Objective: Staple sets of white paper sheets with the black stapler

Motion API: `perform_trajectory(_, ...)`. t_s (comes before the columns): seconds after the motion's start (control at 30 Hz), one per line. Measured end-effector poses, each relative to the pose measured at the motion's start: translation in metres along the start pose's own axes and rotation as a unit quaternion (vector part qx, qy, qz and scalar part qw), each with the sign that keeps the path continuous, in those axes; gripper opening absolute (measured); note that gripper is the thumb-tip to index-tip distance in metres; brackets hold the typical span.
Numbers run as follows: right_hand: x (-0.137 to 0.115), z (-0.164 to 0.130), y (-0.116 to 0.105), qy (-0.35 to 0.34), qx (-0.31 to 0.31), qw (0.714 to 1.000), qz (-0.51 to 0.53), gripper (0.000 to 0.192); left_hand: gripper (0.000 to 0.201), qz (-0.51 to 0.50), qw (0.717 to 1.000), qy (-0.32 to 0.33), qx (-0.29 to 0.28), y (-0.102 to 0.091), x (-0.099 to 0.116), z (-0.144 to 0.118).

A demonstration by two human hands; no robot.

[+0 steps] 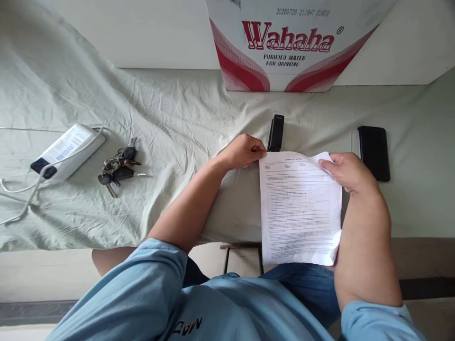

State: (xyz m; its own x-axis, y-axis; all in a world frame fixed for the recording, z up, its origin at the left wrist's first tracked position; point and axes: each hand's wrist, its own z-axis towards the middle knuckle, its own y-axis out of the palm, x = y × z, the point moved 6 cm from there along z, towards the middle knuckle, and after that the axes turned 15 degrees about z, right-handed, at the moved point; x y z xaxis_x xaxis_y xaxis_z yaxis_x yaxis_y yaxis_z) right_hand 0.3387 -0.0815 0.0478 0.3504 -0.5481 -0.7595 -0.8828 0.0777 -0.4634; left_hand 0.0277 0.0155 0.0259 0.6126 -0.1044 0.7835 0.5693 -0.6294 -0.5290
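Across the near edge of the cloth-covered table (199, 118), right of its middle, a printed sheet (298, 208) lies partly over the green-grey cover, its lower end reaching past that edge above the person's lap. The left hand (245, 150) pinches the sheet's upper left corner, fingers drawn close together. The right hand (346, 170) grips near the upper right corner, thumb on the printed face and the other fingers hidden beneath. Holding both upper corners probably serves to spread the page and steady its top, since the lower right corner curls freely.

Just beyond the top edge, near the left hand, a black stapler (276, 132) points toward the person; its near end meets the paper, though whether the page covers its tip I cannot tell. Lying so close, it seems placed within easy reach.

Toward the table's right side, beside the right hand, lies a flat black phone or wallet (375, 154). A key bunch (121, 166) and a white labelled power unit (67, 151) sit toward the left edge, well apart from the paper. At the far edge stands a Wahaha water carton (291, 71), perhaps set there to leave working room.
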Motion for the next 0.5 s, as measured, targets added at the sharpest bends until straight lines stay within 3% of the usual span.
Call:
perform_trajectory(0.23, -0.002, 0.002, 0.001, 0.002, -0.002, 1.0, 0.001, 0.03, 0.016, -0.002, 0.998, -0.029, 0.048, 0.002, 0.003, 0.001)
perform_trajectory(0.5, 0.004, 0.009, -0.006, -0.016, 0.031, 0.999, 0.01, 0.026, 0.021, 0.045, 0.976, 0.077, 0.199, 0.004, -0.004, 0.004)
